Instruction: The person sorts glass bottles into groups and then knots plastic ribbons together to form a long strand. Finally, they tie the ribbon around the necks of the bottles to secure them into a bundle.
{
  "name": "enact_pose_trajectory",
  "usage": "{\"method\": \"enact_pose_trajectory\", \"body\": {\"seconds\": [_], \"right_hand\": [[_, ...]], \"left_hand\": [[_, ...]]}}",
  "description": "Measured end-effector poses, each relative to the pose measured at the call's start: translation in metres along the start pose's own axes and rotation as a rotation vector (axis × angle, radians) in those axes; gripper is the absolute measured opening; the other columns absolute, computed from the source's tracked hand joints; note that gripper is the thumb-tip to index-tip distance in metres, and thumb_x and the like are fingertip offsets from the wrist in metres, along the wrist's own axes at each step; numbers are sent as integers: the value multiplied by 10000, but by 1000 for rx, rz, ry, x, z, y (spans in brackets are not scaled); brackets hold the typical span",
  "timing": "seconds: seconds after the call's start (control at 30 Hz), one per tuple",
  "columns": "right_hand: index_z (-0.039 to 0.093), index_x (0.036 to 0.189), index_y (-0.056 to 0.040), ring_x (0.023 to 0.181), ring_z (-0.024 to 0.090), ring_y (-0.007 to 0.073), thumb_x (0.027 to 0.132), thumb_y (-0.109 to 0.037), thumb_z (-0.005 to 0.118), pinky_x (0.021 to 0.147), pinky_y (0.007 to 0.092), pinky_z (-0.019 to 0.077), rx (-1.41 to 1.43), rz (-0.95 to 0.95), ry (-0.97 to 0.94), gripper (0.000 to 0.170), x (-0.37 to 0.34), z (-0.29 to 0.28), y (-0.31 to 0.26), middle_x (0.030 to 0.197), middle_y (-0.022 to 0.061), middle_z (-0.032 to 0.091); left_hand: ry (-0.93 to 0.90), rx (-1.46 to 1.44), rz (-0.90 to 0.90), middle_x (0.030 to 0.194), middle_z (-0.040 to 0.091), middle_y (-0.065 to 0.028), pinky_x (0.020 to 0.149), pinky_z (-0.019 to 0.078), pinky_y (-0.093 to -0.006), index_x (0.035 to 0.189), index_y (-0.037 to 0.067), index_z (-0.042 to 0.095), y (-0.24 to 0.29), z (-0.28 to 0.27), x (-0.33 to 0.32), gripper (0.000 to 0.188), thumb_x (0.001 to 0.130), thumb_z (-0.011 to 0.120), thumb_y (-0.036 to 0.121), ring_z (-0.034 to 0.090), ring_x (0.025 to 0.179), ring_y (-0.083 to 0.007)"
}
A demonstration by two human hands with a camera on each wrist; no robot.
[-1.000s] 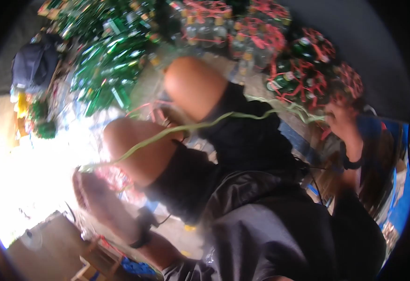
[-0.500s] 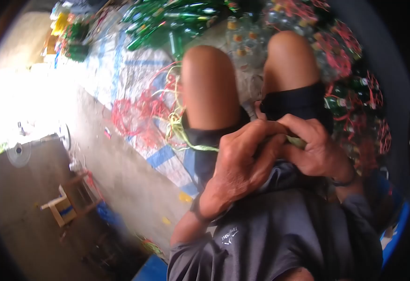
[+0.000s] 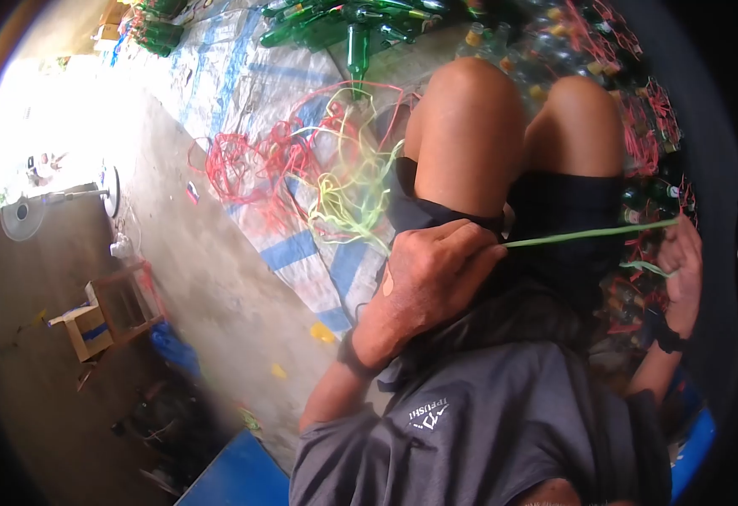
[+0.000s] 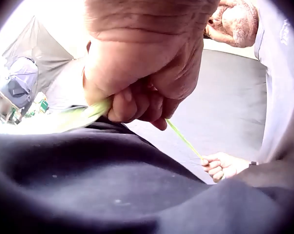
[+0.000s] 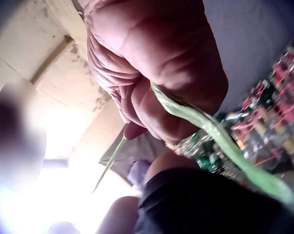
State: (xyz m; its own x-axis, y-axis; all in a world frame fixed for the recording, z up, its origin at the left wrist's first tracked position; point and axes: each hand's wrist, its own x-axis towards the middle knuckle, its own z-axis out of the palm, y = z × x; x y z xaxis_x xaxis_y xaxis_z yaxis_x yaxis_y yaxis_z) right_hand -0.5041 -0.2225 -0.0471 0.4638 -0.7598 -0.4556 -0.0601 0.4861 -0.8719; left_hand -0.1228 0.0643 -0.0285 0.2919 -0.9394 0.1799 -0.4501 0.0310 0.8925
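Note:
A light green plastic strap (image 3: 592,236) runs taut across the person's lap in the head view. My left hand (image 3: 445,266) grips it above the dark shorts, fingers curled round it in the left wrist view. Off to the right, my right hand (image 3: 682,261) holds the other stretch with curled fingers, and a loose tail of the strap (image 5: 225,141) hangs out of the fist in the right wrist view. Left of the knees, a tangle of yellow-green straps (image 3: 348,198) lies beside a heap of pink-red straps (image 3: 255,173) on the floor sheet.
A white and blue woven sheet (image 3: 301,278) covers part of the concrete floor (image 3: 209,244). Green bottles (image 3: 358,55) lie at the top. Bottles bound with pink straps (image 3: 638,143) stand along the right. A fan (image 3: 23,219) and a cardboard box (image 3: 86,331) are at the left.
One second ago the hands were wide apart with the strap over the knees. They then came together at the lap; now the right hand has moved out rightward, drawing the strap straight.

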Motion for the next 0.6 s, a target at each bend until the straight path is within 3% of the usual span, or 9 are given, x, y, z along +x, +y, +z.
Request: {"method": "enact_pose_trajectory", "body": {"seconds": [0.2, 0.27, 0.3, 0.33, 0.4, 0.47, 0.5, 0.57, 0.6], "right_hand": [[577, 884, -108, 438, 231, 17, 1065, -295, 587, 405, 221, 189, 44, -64, 385, 260, -15, -143, 16, 565, -101, 301], [579, 846, -132, 434, 236, 24, 1027, -358, 645, 404, 225, 199, -43, 70, 643, 297, -20, -199, 43, 562, -102, 315], [566, 806, -168, 434, 197, 19, 990, -407, 690, 401, 232, 173, -121, 73, 663, 326, -21, -214, 56, 555, -111, 278], [626, 887, -98, 506, 378, 70, 1001, -371, 678, 474, 242, 344, -240, 134, 641, 300, -28, -226, 57, 612, -62, 435], [674, 1121, -18, 835, 637, 181, 1019, -348, 645, 747, 331, 520, -1276, -18, 611, 347, -10, -323, 105, 898, 66, 657], [615, 1333, -5, 1231, 597, 287, 1042, -321, 601, 1031, 419, 461, -1913, -229, 548, 431, -4, -246, 100, 1260, 151, 644], [606, 1368, -21, 1288, 586, 277, 1059, -292, 568, 1056, 387, 456, -1415, -265, 584, 413, -5, -142, 73, 1341, 153, 620], [602, 1365, -23, 1228, 605, 225, 1069, -230, 553, 1039, 326, 459, -1045, -360, 434, 365, -6, -8, 42, 1323, 122, 636], [607, 1345, -12, 1190, 606, 211, 1064, -178, 539, 1037, 317, 450, -937, -434, 254, 333, -12, 49, 30, 1272, 111, 646]], "left_hand": [[-43, 60, -38, 741, 649, -144, 583, 516, -394, 854, 15, 678, -10, -12, -16, 131, 852, 783, 93, 664, 659, -338], [-61, 73, -38, 736, 648, -137, 578, 517, -395, 844, 20, 676, -10, -15, -19, 142, 848, 790, 105, 663, 654, -333], [-84, 87, -39, 732, 648, -130, 573, 517, -396, 834, 25, 674, -9, -15, -21, 153, 845, 796, 116, 663, 650, -329], [-83, 86, -42, 732, 648, -130, 573, 517, -396, 834, 25, 674, -8, -13, -23, 153, 845, 796, 116, 663, 650, -329], [-53, 75, -38, 733, 651, -120, 571, 520, -394, 824, 37, 672, -5, -6, -24, 161, 846, 801, 132, 665, 649, -319], [-65, 66, -39, 734, 651, -117, 571, 521, -393, 823, 40, 669, 3, 2, -22, 163, 849, 799, 135, 667, 650, -315], [-77, 57, -38, 734, 651, -113, 572, 522, -393, 822, 43, 666, 7, 5, -19, 165, 853, 798, 138, 668, 651, -311], [-73, 51, -23, 736, 650, -110, 573, 523, -392, 825, 46, 665, 15, 12, -10, 163, 855, 796, 138, 668, 651, -310], [-63, 42, -7, 739, 650, -107, 575, 524, -390, 828, 48, 664, 18, 17, -6, 161, 858, 794, 138, 668, 652, -310]]}}
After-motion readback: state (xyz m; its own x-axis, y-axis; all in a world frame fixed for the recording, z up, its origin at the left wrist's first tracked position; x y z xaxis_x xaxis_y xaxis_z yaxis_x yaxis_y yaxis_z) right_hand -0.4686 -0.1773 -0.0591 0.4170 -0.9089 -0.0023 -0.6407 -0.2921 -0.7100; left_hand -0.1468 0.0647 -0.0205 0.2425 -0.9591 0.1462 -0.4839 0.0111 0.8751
